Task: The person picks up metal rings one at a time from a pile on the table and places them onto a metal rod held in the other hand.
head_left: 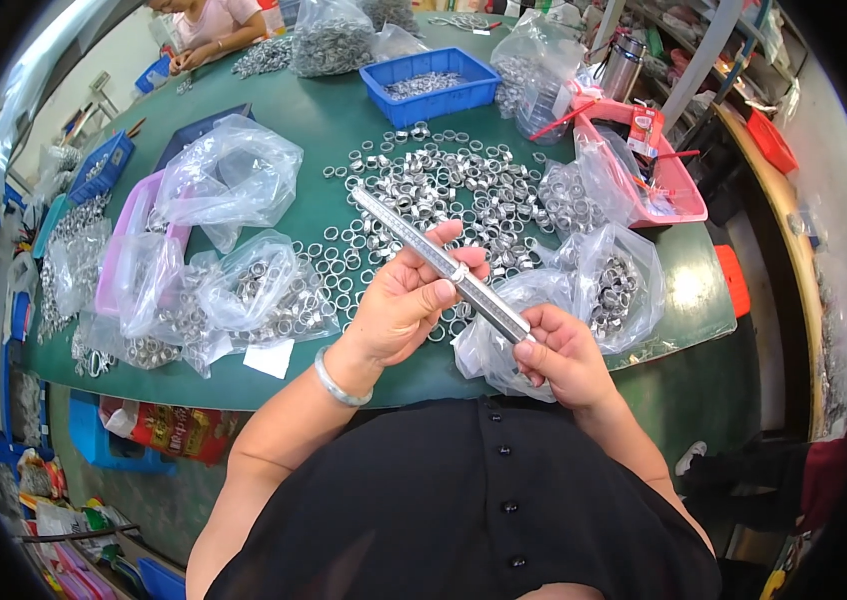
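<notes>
A tapered metal ring mandrel (399,227) with markings slants across in front of me, its thin end pointing up and left over the table. My right hand (564,358) grips its thick end between thumb and fingers. Partway along the shaft, a silver ring (460,273) appears to sit around it. My left hand (399,305) is closed there, thumb on the near side and fingertips on the far side, pinching the ring. Beneath and beyond the mandrel spreads a loose pile of silver rings (434,170) on the green table (314,115).
Clear bags of rings lie at left (264,285) and right (614,290). A blue tray (431,105) of small metal pieces stands beyond the pile. To the right is a pink basket (679,200) with a red box. Another person (214,30) works at the far left.
</notes>
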{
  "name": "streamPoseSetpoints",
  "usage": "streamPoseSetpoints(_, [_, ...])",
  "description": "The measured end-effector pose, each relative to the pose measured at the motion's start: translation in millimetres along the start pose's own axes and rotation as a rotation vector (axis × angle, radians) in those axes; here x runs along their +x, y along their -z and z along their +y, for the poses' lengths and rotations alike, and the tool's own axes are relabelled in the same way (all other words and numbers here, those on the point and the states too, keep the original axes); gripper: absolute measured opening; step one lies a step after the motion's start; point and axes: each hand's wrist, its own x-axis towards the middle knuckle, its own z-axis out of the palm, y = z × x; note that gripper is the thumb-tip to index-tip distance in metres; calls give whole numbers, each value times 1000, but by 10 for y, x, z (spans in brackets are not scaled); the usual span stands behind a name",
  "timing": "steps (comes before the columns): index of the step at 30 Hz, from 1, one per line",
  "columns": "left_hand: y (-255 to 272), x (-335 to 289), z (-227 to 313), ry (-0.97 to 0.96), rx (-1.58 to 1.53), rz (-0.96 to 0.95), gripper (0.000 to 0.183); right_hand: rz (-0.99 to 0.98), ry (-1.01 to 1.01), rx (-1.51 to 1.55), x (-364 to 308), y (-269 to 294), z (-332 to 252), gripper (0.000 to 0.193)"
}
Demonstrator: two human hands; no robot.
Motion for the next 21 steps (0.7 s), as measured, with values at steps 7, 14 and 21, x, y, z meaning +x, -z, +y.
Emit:
streamPoseSetpoints(7, [-8,-6,3,3,64,-50,55,-19,53,-1,30,92,101,23])
streamPoseSetpoints(14, [-17,-1,7,8,111,-52,54,-11,76,-37,32,121,133,24])
streamPoseSetpoints(21, [-16,93,48,-90,142,33,56,-21,52,-85,47,58,34,24])
